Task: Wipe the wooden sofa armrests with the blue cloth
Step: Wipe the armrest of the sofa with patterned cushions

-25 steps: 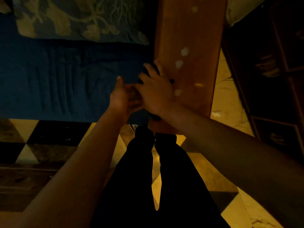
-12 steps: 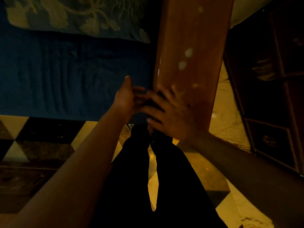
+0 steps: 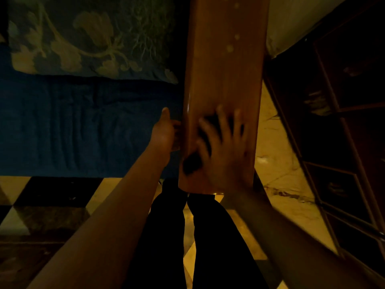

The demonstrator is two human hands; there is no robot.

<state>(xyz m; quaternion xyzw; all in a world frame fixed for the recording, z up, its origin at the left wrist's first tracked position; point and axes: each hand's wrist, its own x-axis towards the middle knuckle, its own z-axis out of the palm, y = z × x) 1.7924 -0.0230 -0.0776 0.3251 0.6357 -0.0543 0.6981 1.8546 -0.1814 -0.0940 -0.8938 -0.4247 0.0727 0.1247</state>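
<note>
The right hand (image 3: 224,151) has moved from the inner edge of the wooden armrest (image 3: 225,76), where a moment ago it met the left hand, up onto the broad top face, and it is blurred with motion now, which I take to mean the wiping of this armrest's near end is underway. It lies flat with its fingers (image 3: 220,115) spread wide, pressing down on the blue cloth (image 3: 192,163), which looks nearly black in this dim light and shows only as a dark wad under the palm and between the fingers. So the hand is not clenched; it pins the cloth against the wood with an open palm. The left hand (image 3: 164,132) is at the armrest's inner edge, beside the blue seat cushion (image 3: 83,126), thumb pointing up; its fingers are turned toward the wood and mostly hidden, so I cannot tell whether it grips the edge or merely rests against it. Farther up the armrest, several pale spots (image 3: 230,47) sit on the wood, well apart from the cloth, so I judge most of the length is not yet done. A patterned pillow (image 3: 89,38) lies at the back of the seat.
</note>
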